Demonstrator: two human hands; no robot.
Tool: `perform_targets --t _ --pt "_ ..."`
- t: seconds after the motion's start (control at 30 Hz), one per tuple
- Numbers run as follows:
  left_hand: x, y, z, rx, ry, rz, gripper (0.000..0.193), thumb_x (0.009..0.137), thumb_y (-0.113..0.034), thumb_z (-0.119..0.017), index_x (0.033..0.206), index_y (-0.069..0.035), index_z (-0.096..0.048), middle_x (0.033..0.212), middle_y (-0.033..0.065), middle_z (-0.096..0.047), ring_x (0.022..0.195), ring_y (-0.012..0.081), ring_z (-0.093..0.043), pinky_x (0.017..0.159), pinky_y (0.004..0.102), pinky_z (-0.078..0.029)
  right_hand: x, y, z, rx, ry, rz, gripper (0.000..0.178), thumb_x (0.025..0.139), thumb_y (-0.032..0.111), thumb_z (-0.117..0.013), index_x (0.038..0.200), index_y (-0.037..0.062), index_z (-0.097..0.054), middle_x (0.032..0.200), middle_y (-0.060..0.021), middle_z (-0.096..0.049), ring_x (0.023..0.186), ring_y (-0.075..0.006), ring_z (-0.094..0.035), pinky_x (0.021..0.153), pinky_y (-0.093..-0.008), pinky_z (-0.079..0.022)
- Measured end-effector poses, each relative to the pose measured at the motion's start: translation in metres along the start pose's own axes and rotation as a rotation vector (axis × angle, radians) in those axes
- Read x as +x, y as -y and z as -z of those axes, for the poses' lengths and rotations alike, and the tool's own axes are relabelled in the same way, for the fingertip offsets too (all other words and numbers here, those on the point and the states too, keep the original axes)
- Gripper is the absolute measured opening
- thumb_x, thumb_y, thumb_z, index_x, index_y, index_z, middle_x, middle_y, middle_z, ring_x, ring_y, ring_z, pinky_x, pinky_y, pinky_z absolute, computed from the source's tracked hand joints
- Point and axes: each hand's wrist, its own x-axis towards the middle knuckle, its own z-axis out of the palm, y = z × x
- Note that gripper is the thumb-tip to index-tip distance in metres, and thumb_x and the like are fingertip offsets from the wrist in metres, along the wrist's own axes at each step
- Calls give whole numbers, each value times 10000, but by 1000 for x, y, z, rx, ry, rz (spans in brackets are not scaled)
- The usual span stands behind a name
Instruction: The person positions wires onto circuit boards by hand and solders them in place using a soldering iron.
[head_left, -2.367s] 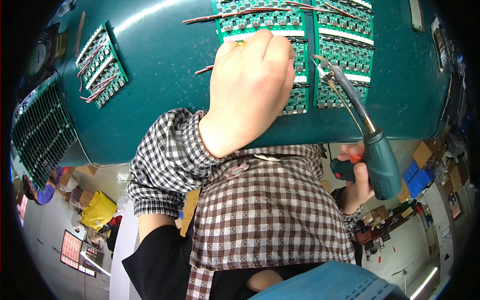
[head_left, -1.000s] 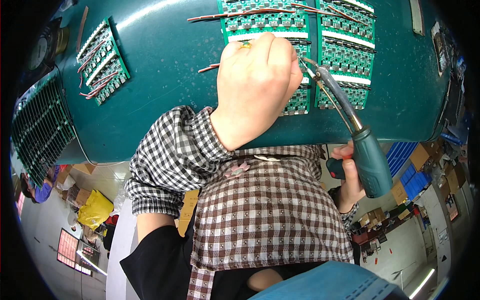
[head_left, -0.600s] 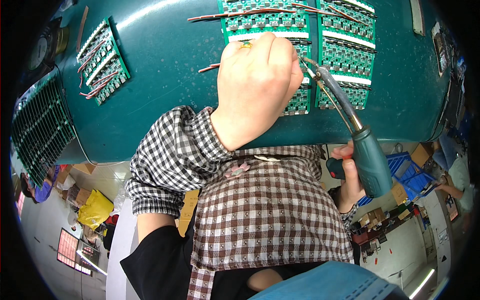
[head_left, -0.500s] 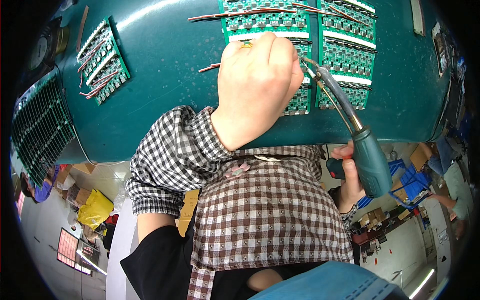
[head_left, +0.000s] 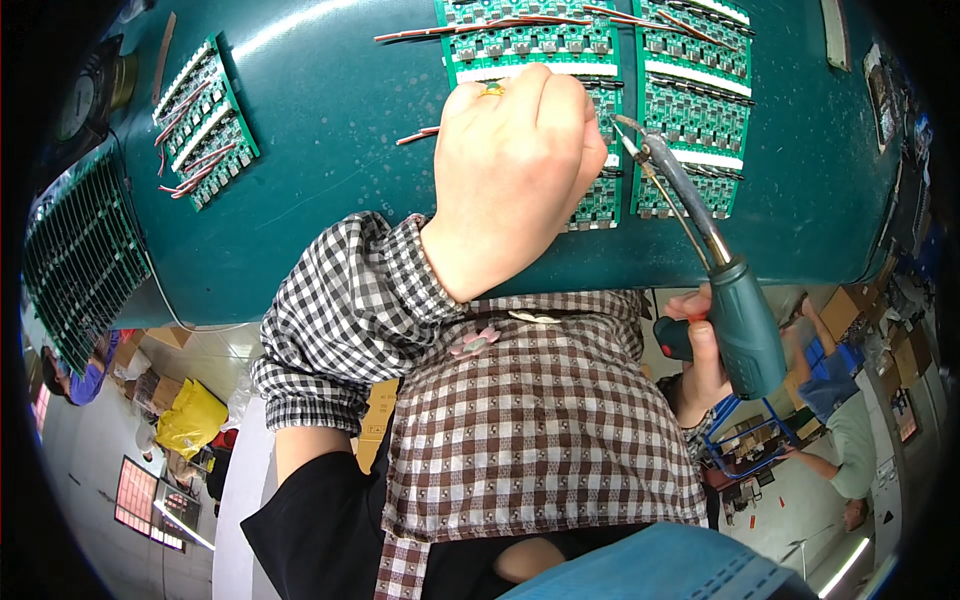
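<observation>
My left hand [head_left: 515, 170] is closed in a fist-like pinch over a green circuit board panel [head_left: 540, 42], with a ring on one finger. Its fingertips are hidden, so what they pinch cannot be made out. Red-and-white wires [head_left: 418, 135] stick out from behind this hand on the left. A dark green soldering gun [head_left: 748, 330] is gripped by my right hand [head_left: 706, 365], below the table edge. Its bent metal tip, with a thin feed tube alongside, points up-left and ends just right of my left hand's fingers, near the gap between two panels.
A second board panel [head_left: 695, 125] lies to the right, with more wires across its top. On the left a smaller wired board [head_left: 205, 125] rests on the green table [head_left: 330, 130]. A rack of dark boards [head_left: 85, 260] stands far left. Another person [head_left: 850, 440] is at lower right.
The soldering gun's tip has drawn slightly right, away from my left fingers. My left hand stays put. At lower right, the other person and the blue cart have shifted left.
</observation>
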Motion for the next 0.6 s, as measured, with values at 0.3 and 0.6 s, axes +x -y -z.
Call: perform_targets --t 0.3,0.6 --pt "1 -2 2 -8 3 -4 164 675 -51 -690 734 -93 -542 680 -11 -552 587 167 -547 594 307 -383 5 1 -2 116 -71 15 319 832 180 -605 986 -94 -548 851 -165 -580 737 -253 -619 638 -356 -557" --pt "3 -3 15 -40 78 25 155 702 -39 -688 748 -84 -548 719 -2 -564 611 161 -559 604 301 -390 46 -16 12 584 -222 17 364 909 287 -536 1023 -57 -499 833 -117 -564 748 -209 -601 608 -308 -566"
